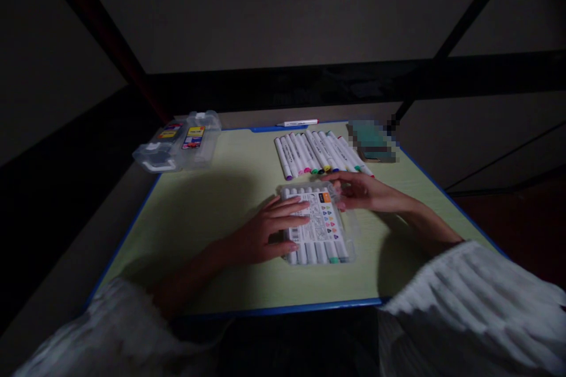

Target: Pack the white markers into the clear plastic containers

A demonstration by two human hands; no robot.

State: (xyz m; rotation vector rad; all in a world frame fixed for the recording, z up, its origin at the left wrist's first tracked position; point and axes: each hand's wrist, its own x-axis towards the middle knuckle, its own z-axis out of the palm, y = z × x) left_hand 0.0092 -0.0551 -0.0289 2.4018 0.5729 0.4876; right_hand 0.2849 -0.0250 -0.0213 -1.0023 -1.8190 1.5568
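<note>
A clear plastic marker case [317, 250] lies on the table in front of me. Several white markers fill it side by side, and a printed label [316, 217] with an orange corner covers their middle. My left hand [269, 230] rests on the case's left part, fingers stretched out over the label. At the upper right corner, my right hand [358, 191] has its fingers curled around the case's clear edge; part of that grip is hidden. Just beyond the case lies a row of loose white markers [316, 152] with coloured ends, close to my right fingertips.
The pale green table [212, 271] has a blue rim. Another clear plastic case [206, 156] with yellow labels sits at the far left corner. A single marker [299, 123] lies along the back edge. A blurred flat green object [370, 136] is at the back right.
</note>
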